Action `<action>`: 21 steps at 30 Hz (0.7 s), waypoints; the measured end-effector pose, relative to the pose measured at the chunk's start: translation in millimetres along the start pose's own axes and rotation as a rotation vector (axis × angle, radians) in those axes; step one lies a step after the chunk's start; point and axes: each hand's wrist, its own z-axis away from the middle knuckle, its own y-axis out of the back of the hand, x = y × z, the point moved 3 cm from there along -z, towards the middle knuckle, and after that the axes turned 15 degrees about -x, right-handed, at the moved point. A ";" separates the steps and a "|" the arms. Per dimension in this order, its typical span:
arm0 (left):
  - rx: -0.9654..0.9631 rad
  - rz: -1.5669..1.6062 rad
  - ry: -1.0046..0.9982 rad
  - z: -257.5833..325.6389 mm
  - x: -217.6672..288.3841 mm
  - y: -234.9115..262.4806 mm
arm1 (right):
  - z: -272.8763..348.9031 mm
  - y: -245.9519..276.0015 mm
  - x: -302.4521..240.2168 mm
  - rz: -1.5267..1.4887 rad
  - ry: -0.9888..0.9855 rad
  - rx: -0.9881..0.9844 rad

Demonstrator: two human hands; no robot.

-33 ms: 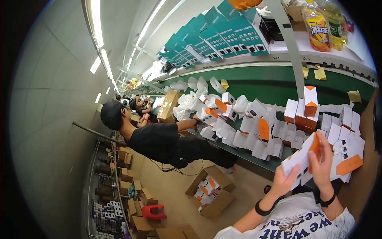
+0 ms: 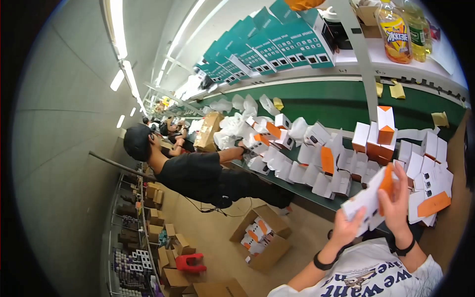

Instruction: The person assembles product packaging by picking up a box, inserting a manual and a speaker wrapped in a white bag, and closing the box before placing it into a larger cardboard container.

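Observation:
A white and orange folding carton (image 2: pixel 366 203), seemingly flat or part-folded, is held up in front of me at the bench edge. My left hand (image 2: pixel 348 225) grips its lower left end, thumb on the printed white face. My right hand (image 2: pixel 396 198) is closed around the orange end at the upper right. Beside that hand lies a stack of flat cartons (image 2: pixel 433 190) with orange flaps. Just beyond my hands, several closed white boxes (image 2: pixel 361 137) stand together, one with an orange end raised on top. Open white cartons (image 2: pixel 341 182) line the bench to the left.
A co-worker in black (image 2: pixel 190 173) stands at the bench to my left, reaching among cartons and white bags (image 2: pixel 230 129). Teal boxes (image 2: pixel 277 49) and drink bottles (image 2: pixel 396 34) fill the shelf above. On the floor are an open cardboard box (image 2: pixel 269 247) and a red stool (image 2: pixel 190 262).
Both hands have shifted slightly left with the carton, and its left end has swung outward to the left. The co-worker has barely moved.

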 end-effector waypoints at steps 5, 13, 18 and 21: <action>0.347 -0.142 -0.126 34.5 7.2 69.7 | -4.6 -41.3 28.6 -0.277 -0.235 -0.411; 0.396 0.071 -0.136 48.0 2.3 79.8 | 5.7 -128.8 2.5 0.297 0.265 -0.835; 0.538 0.133 -0.111 71.1 2.4 135.1 | -23.2 -133.5 2.4 0.406 0.258 -0.718; 0.492 -0.033 -0.073 85.1 4.8 138.6 | -37.2 -149.5 3.2 0.501 0.238 -0.666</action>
